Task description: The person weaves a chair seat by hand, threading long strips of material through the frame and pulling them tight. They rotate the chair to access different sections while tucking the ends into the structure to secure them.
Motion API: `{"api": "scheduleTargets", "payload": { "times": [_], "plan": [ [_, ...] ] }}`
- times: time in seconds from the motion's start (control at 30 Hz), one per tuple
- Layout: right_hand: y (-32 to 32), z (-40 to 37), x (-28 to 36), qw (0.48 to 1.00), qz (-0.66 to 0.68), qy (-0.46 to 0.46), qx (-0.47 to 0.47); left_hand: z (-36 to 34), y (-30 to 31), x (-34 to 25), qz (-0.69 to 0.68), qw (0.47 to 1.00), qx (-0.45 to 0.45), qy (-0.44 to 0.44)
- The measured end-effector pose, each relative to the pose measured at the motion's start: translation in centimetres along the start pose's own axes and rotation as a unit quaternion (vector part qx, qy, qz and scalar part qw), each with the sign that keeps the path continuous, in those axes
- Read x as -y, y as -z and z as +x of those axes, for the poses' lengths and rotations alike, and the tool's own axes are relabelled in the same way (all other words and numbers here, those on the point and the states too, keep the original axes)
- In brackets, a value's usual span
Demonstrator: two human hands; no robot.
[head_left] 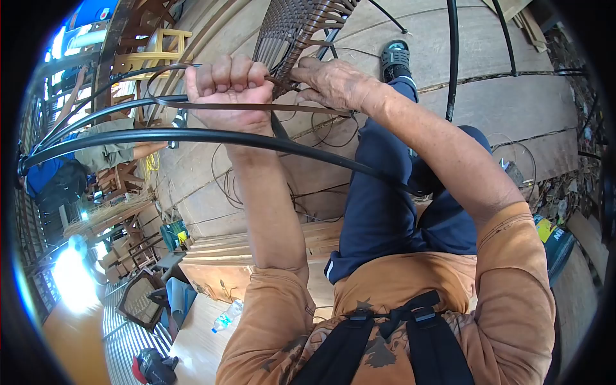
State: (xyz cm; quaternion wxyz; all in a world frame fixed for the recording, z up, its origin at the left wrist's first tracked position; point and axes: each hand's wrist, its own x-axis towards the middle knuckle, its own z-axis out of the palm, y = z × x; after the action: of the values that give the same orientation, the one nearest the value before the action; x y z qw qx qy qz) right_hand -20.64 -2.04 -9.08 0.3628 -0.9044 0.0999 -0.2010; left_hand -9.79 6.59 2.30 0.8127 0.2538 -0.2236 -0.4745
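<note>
Brown strip | looped just beside near end of woven panel | left hand clenched around strip; right hand at panel's edge, grip unclear | risk: slack loop could kink if pulled while twisted

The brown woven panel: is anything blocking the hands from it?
Nothing visible: the right hand is at the panel, the left hand close beside. A black tube crosses the left forearm, but not between hands and panel.

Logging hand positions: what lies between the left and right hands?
In the head view, a brown strip and the lower end of the woven panel show between the left hand and right hand.
</note>
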Motion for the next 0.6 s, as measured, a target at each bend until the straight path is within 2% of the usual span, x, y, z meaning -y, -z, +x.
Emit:
{"api": "scheduleTargets", "payload": {
  "times": [0.1,0.13,0.17,0.23,0.27,0.3,0.37,0.4,0.5,0.53,0.6],
  "plan": [
    [-0.5,0.2,-0.2,1.0,0.004,-0.014,0.004,0.5,1.3,0.2,-0.092,0.995,0.035,0.018],
    [-0.7,0.4,-0.3,1.0,0.004,-0.024,0.003,0.5,1.1,0.1,-0.045,0.997,0.056,0.021],
    [-0.7,0.7,-0.5,1.0,-0.008,-0.021,-0.001,0.2,1.1,0.4,-0.079,0.995,0.064,0.013],
    [-0.7,0.4,-0.5,0.999,-0.033,-0.013,0.008,0.0,0.4,0.3,-0.065,0.997,0.03,0.029],
    [-0.6,0.5,-0.3,0.999,-0.032,-0.005,-0.004,0.1,-0.4,0.0,0.054,0.998,0.018,0.014],
    [-0.5,0.6,0.0,0.998,-0.053,-0.013,0.013,0.4,-1.3,-0.7,0.145,0.988,0.051,0.028],
    [0.3,0.6,0.8,0.994,-0.094,-0.03,0.042,0.3,-1.9,-1.6,0.209,0.974,0.063,0.065],
    [0.3,0.2,0.3,0.996,-0.088,0.013,0.015,0.6,-1.6,-2.1,0.229,0.969,0.056,0.072],
    [1.7,-2.1,2.8,0.984,-0.151,-0.009,-0.094,1.1,-2.5,-2.4,0.326,0.943,0.033,0.064],
    [3.1,-2.2,4.4,0.983,-0.171,-0.037,-0.055,2.3,-0.3,-3.6,0.216,0.96,0.153,0.093],
    [6.4,-1.6,7.7,0.974,-0.208,-0.089,0.024,3.1,0.9,-3.7,0.24,0.957,0.162,0.023]
  ]
}}
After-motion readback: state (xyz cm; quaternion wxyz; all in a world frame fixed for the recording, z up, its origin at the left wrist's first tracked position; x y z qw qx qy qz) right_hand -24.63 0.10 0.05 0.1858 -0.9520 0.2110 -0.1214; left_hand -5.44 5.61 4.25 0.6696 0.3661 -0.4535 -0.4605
